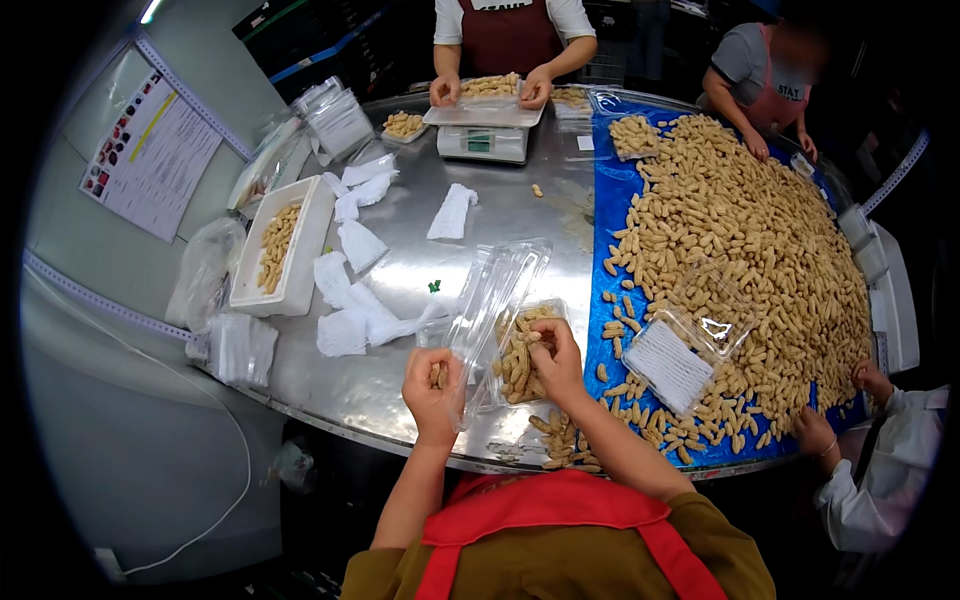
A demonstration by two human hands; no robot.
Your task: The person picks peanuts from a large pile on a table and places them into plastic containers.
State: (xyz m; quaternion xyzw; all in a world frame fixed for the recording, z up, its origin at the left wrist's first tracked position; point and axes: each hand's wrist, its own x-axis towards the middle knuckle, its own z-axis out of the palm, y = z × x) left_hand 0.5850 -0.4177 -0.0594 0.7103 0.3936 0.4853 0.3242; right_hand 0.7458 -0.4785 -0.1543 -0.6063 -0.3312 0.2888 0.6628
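My left hand [431,394] is curled around a few unshelled peanuts [439,375]. Its fingers also meet the edge of a raised clear plastic lid [495,307]. This lid belongs to a clamshell box [561,306] filled with peanuts [517,367], which sits on the metal table before me. Over the right part of that box, my right hand [559,360] pinches a peanut [534,337] between thumb and fingers. Loose peanuts [559,439] lie by the table's front edge, below my right forearm.
A big peanut heap [742,255] covers blue sheeting [604,300] at right, with an open padded clamshell [670,367] on it. White foam nets [367,311] and a foam box [244,281] lie left. Across, a person's hands [535,88] hold a box above a scale [481,144].
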